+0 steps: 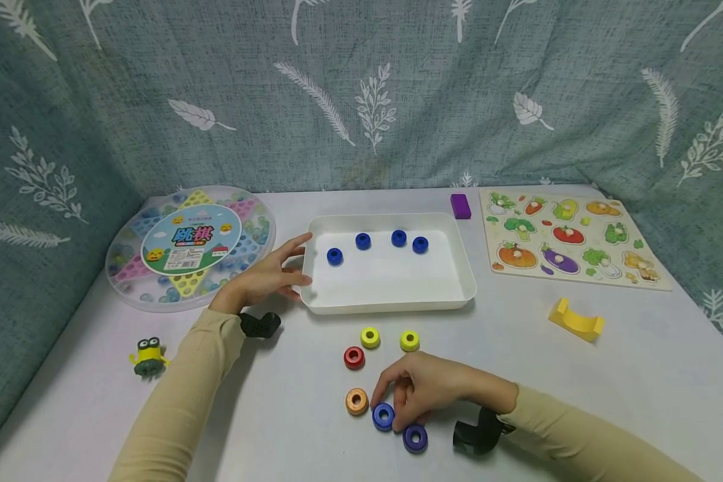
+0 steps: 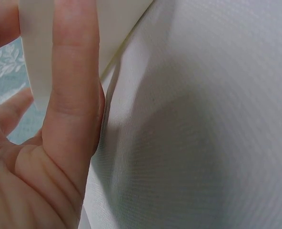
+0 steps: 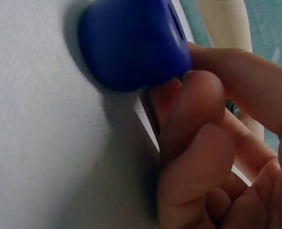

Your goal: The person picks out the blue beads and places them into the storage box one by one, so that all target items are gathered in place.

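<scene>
My right hand (image 1: 428,388) pinches a blue ring (image 1: 383,416) between thumb and index finger, low over the white tabletop. Just beside it lies a darker blue-violet ring (image 1: 415,438). In the right wrist view a blue ring (image 3: 126,47) looms large by the fingertips; which of the two it is, I cannot tell. At the tray's left end, my left hand (image 1: 265,278) touches the white tray (image 1: 391,309) with fairly straight, spread fingers; the left wrist view shows a finger (image 2: 76,71) along its wall. Several blue rings (image 1: 363,241) sit inside the tray, towards the back.
An orange ring (image 1: 352,408), a red ring (image 1: 354,365) and two yellow rings (image 1: 370,345) lie before the tray. Around them are a Chinese checkers box (image 1: 191,248), a small yellow-green figure (image 1: 149,365), a purple block (image 1: 460,206), a vegetable puzzle board (image 1: 530,231) and a yellow arch (image 1: 575,323).
</scene>
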Action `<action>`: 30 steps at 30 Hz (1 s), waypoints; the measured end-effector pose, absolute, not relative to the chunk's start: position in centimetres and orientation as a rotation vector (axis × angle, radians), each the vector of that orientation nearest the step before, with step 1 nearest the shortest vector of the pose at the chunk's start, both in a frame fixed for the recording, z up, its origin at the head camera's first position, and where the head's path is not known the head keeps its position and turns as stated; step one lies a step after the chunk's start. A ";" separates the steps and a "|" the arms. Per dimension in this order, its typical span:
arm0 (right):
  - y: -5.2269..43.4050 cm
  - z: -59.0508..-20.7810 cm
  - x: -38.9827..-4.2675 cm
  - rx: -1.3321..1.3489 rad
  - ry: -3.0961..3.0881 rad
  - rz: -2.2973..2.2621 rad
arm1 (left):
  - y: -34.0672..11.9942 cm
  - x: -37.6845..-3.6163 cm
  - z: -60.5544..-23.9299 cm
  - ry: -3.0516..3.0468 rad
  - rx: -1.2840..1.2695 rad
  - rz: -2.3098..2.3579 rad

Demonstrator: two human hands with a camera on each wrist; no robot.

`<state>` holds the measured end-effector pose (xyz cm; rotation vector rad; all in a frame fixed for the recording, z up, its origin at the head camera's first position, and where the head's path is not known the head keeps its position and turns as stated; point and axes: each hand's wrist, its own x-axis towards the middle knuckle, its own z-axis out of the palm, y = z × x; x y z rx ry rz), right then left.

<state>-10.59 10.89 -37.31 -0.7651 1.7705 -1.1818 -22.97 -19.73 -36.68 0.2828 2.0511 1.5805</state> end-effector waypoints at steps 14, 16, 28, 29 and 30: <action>11.5 -31.5 -16.6 -0.766 2.050 -1.241 | -19.9 -23.0 -36.7 2.051 0.283 1.567; 11.6 -30.3 -18.2 -0.729 2.113 -1.252 | -19.8 -23.0 -36.7 2.047 0.283 1.565; 11.0 -29.2 -27.0 -0.401 2.299 -1.270 | -19.9 -23.1 -37.1 2.034 0.298 1.602; 10.9 -29.5 -27.4 -0.376 2.302 -1.272 | -19.9 -23.1 -37.1 2.032 0.296 1.605; 10.8 -29.8 -27.8 -0.360 2.301 -1.269 | -19.9 -23.1 -37.1 2.032 0.291 1.606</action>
